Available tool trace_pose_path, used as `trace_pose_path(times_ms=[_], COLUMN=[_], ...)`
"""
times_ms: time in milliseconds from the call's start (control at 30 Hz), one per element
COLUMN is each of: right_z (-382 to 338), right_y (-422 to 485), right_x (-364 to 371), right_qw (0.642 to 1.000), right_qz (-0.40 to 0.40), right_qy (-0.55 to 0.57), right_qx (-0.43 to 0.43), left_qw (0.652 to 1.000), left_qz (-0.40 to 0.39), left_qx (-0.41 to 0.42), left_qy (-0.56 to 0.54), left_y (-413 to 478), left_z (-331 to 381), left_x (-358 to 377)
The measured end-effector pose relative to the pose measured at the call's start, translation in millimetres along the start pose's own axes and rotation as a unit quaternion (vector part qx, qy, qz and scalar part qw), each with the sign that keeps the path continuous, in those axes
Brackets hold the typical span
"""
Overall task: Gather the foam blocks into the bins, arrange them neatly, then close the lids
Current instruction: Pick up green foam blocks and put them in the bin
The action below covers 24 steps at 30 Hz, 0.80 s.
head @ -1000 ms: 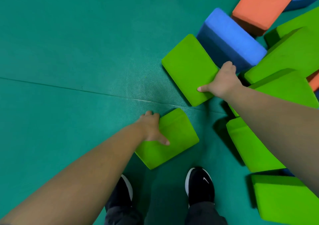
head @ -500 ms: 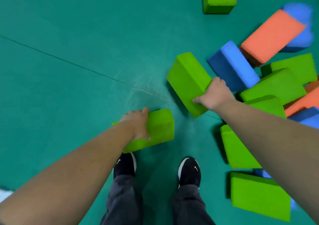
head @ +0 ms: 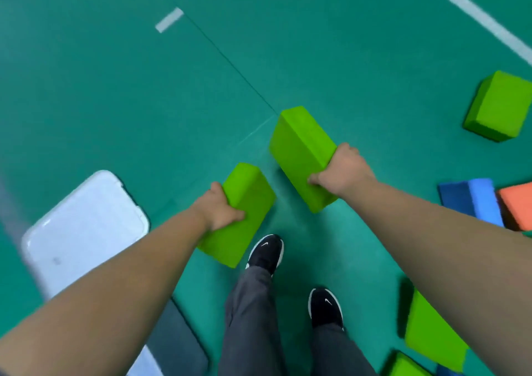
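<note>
My left hand [head: 220, 208] grips one green foam block [head: 244, 208] by its near edge and holds it off the floor, above my left shoe. A second green foam block [head: 300, 151] hangs tilted from my right hand [head: 341, 171], which is clamped on its right end. A white bin lid [head: 83, 228] lies on the floor at the left, below my left forearm. Beside it at the bottom sits a dark bin edge [head: 178, 344], mostly hidden by my arm.
A loose green block [head: 499, 106] lies at the far right. A blue block [head: 475, 200] and an orange block [head: 518, 208] sit at the right edge. More green blocks [head: 431, 335] lie at the bottom right. White court lines [head: 475, 12] cross the green floor.
Both hands have lifted their green blocks off the floor. The view has swung left, away from the block pile, and the white lid has come into sight.
</note>
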State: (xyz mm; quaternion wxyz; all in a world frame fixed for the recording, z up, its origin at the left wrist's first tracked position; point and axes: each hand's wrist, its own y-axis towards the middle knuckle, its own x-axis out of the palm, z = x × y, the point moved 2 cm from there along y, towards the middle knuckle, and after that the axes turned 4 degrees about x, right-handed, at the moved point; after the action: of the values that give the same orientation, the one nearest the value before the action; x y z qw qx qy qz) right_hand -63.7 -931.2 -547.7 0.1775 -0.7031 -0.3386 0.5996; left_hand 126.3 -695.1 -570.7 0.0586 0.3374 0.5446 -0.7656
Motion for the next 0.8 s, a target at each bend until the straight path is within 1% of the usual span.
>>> trace_pose_path(times_ms=[67, 167, 267, 400, 533, 633, 800], right_z=[-34.5, -73.6, -99.8, -127.8, -155.2, -179.0, -215.7], right_y=[-30.7, -82.6, -133.9, -200.1, -260.0, -303.0, -370.8], right_x=[19.6, 56.2, 99.3, 166.1, 234.9, 283.3, 356.7], right_qw=[0.998, 0.986, 0.966, 0.928, 0.885, 0.852, 0.814], right_qz=[-0.011, -0.023, -0.042, -0.071, -0.087, -0.090, -0.085], right_qy=[-0.030, -0.099, -0.156, -0.218, -0.266, -0.296, -0.333], right_qx=[-0.050, -0.130, -0.203, -0.295, -0.373, -0.423, -0.468], left_qw=[0.994, 0.970, 0.944, 0.908, 0.877, 0.859, 0.832], left_qz=[0.030, 0.078, 0.104, 0.141, 0.183, 0.223, 0.255], left_qx=[-0.043, -0.101, -0.142, -0.188, -0.238, -0.273, -0.332], left_qy=[-0.091, -0.205, -0.278, -0.348, -0.376, -0.371, -0.366], left_y=[-38.7, -101.5, -160.9, -230.1, -281.3, -313.1, -350.0], left_z=[-42.5, -103.2, -159.0, -237.7, -322.2, -384.8, -456.9], left_x=[-4.2, 11.5, 46.9, 102.8, 150.2, 185.6, 236.6])
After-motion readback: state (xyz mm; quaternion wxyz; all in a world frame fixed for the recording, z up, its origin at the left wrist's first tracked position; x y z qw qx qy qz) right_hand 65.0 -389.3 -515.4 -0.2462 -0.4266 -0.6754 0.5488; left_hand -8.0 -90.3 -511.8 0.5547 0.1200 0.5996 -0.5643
